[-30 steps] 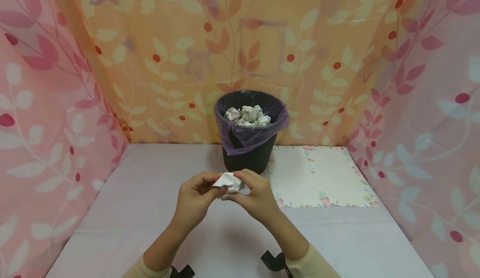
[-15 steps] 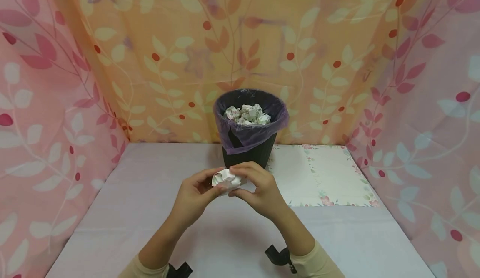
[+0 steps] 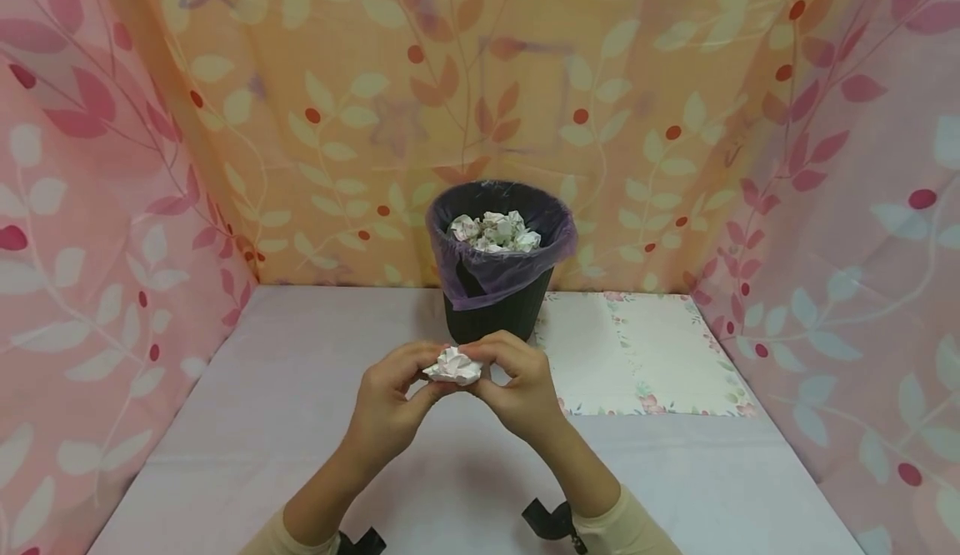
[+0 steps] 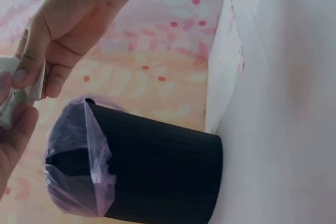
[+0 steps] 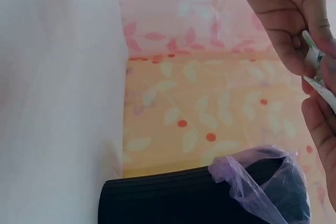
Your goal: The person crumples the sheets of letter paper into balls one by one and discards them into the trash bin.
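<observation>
Between both hands, above the table, is a crumpled white paper ball (image 3: 454, 367) in the head view. My left hand (image 3: 385, 401) pinches its left side with thumb and fingers. From the right, my right hand (image 3: 521, 388) grips the other side the same way. In the left wrist view the crumpled paper (image 4: 20, 97) shows only in part among the fingers at the left edge. The right wrist view catches a folded edge of the paper (image 5: 314, 59). Just beyond the hands stands a black trash bin (image 3: 491, 322) with a purple liner (image 3: 495, 282).
Several crumpled paper balls (image 3: 497, 232) lie inside the bin. Flat floral-bordered paper sheets (image 3: 660, 355) rest on the white table (image 3: 300, 355), right of the bin. Patterned cloth walls (image 3: 337, 205) enclose the back and both sides.
The paper has been squeezed and turned into a more compact, wrinkled ball. The right hand rose slightly, then came back down and closer to the left hand. The bin has not moved.
</observation>
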A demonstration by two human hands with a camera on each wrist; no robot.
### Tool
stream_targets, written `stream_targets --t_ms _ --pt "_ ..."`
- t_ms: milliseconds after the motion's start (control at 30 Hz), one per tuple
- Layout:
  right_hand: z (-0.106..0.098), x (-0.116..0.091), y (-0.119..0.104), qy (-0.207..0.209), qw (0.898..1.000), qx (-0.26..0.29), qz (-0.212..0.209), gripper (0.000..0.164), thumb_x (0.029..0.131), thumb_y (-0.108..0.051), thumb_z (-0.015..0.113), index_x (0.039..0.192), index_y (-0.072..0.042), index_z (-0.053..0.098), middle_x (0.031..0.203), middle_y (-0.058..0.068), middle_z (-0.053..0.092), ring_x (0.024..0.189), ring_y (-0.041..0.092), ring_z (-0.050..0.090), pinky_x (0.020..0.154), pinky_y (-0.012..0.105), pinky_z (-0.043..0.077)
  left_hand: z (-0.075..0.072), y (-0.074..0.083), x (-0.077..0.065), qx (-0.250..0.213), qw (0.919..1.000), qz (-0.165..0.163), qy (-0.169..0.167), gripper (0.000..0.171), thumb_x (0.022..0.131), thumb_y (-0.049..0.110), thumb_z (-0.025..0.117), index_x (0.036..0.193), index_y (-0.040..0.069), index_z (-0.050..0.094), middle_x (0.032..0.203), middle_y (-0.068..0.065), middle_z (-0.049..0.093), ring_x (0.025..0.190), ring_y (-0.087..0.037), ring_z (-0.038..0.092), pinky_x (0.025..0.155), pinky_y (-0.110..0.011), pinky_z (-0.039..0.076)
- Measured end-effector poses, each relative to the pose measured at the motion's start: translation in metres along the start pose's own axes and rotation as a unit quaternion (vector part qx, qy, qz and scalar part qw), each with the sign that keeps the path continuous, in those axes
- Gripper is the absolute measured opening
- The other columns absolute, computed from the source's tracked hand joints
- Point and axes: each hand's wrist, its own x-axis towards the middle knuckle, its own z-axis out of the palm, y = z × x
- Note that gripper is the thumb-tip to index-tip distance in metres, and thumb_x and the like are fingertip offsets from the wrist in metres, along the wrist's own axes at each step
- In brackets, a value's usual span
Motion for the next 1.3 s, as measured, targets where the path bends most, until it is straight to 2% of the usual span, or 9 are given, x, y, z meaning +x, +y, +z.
stream_targets --t_ms 133,267,367,433,533,633,800,1033,1300 --pt "0.005 -0.002 0.0 0.022 1.0 -0.013 -0.01 0.024 0.078 0.014 0.077 0.093 -0.005 0.077 0.089 0.007 0.073 0.08 0.015 0.068 0.071 0.021 0.057 0.005 -0.002 -0.002 0.053 0.9968 0.047 0.037 0.032 0.08 -0.013 0.078 0.101 0.011 0.075 0.101 -0.002 0.073 0.089 -0.015 0.068 0.078 -0.019 0.057" --pt "0.006 -0.001 -0.002 0.018 0.999 -0.037 -0.015 0.022 0.08 0.013 0.074 0.092 -0.005 0.077 0.087 0.006 0.072 0.075 0.013 0.065 0.064 0.021 0.055 0.006 -0.004 -0.002 0.071 0.9953 0.048 0.046 0.032 0.079 -0.02 0.072 0.094 0.009 0.072 0.091 -0.002 0.072 0.077 -0.014 0.065 0.071 -0.017 0.055" --pt "-0.001 0.002 -0.008 -0.036 0.998 -0.053 0.007 0.024 0.087 0.001 0.078 0.109 -0.006 0.076 0.097 0.003 0.072 0.082 0.013 0.065 0.067 0.025 0.056 0.0 -0.006 0.0 0.039 0.9988 -0.014 0.025 0.022 0.085 -0.012 0.074 0.093 0.009 0.072 0.086 -0.003 0.072 0.071 -0.014 0.066 0.066 -0.021 0.057" --pt "-0.011 0.006 -0.012 -0.108 0.993 -0.035 0.037 0.039 0.09 -0.008 0.08 0.127 -0.008 0.069 0.111 0.002 0.07 0.093 0.013 0.065 0.075 0.027 0.058 -0.007 -0.007 0.003 0.007 0.997 -0.076 0.007 0.014 0.089 -0.004 0.075 0.094 0.009 0.073 0.084 -0.004 0.072 0.069 -0.016 0.068 0.065 -0.026 0.06" --pt "-0.028 0.011 -0.015 -0.21 0.975 0.024 0.07 0.056 0.093 -0.01 0.076 0.145 -0.006 0.056 0.128 0.005 0.064 0.108 0.016 0.064 0.089 0.034 0.059 -0.019 -0.007 0.007 -0.038 0.987 -0.153 -0.031 0.007 0.093 0.006 0.073 0.1 0.01 0.073 0.087 -0.007 0.072 0.071 -0.019 0.07 0.069 -0.031 0.062" --pt "-0.039 0.013 -0.013 -0.252 0.96 0.094 0.084 0.055 0.09 0.0 0.075 0.142 0.001 0.057 0.128 0.012 0.065 0.107 0.021 0.065 0.086 0.037 0.061 -0.027 -0.005 0.009 -0.088 0.974 -0.187 -0.092 0.011 0.096 0.009 0.069 0.107 0.007 0.072 0.095 -0.011 0.071 0.076 -0.024 0.071 0.076 -0.034 0.062" --pt "-0.037 0.011 -0.01 -0.216 0.963 0.113 0.111 0.052 0.082 -0.001 0.082 0.131 0.001 0.065 0.119 0.014 0.069 0.102 0.02 0.07 0.083 0.035 0.062 -0.022 -0.005 0.008 -0.129 0.9578 -0.209 -0.148 0.013 0.097 0.013 0.069 0.108 0.006 0.072 0.1 -0.014 0.071 0.082 -0.024 0.071 0.079 -0.036 0.062" --pt "-0.022 0.006 -0.01 -0.133 0.987 0.002 0.089 0.033 0.085 -0.009 0.083 0.117 -0.01 0.076 0.102 0.0 0.073 0.091 0.012 0.069 0.076 0.028 0.06 -0.006 -0.007 0.002 -0.063 0.9757 -0.187 -0.095 0.006 0.094 0.013 0.073 0.099 0.012 0.075 0.089 -0.002 0.074 0.077 -0.023 0.072 0.073 -0.035 0.063" --pt "0.002 0.0 -0.01 -0.046 0.997 -0.017 0.054 0.022 0.087 0.0 0.078 0.107 -0.007 0.076 0.094 0.002 0.071 0.084 0.014 0.068 0.07 0.025 0.059 0.007 0.001 -0.005 0.043 0.9915 -0.123 -0.002 0.003 0.092 0.015 0.074 0.092 0.015 0.072 0.082 0.005 0.071 0.064 -0.01 0.067 0.053 -0.026 0.055"
